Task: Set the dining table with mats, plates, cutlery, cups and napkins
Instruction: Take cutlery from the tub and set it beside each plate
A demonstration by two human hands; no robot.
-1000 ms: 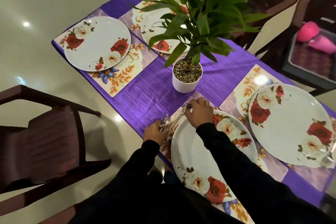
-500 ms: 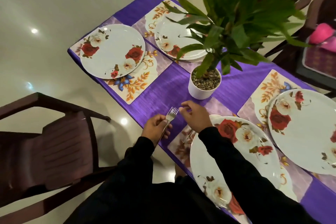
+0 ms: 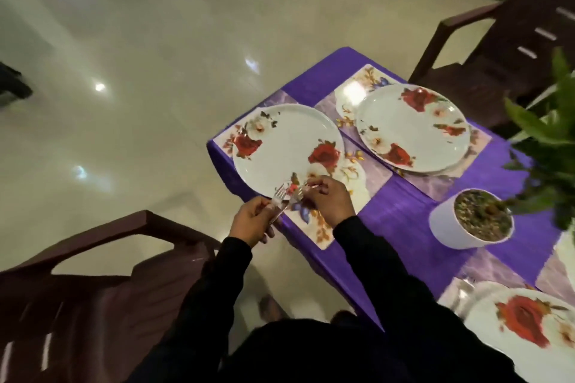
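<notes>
A person in black sleeves stands at the corner of a purple-clothed bench, both hands working a small bunch of forks just over the near rim of a rose-patterned plate. The left hand has its fingers curled round the fork handles, tines pointing up toward the plate; the right hand pinches one fork near its tines, fingers bent tight on the metal. How many forks are in the bunch cannot be told — the metal is blurred.

The plate sits on a floral mat at the bench corner. Beyond the plate and to its right lies a second plate on its own mat. Right of the plate and nearer the camera stands a white pot filled with pebbles, green leaves spreading above it. Further right of the pot, at the lower frame edge, a third plate shows in part.

A dark brown chair stands left of the plate, off the bench edge; another chair stands beyond the second plate — both on a glossy pale floor.
</notes>
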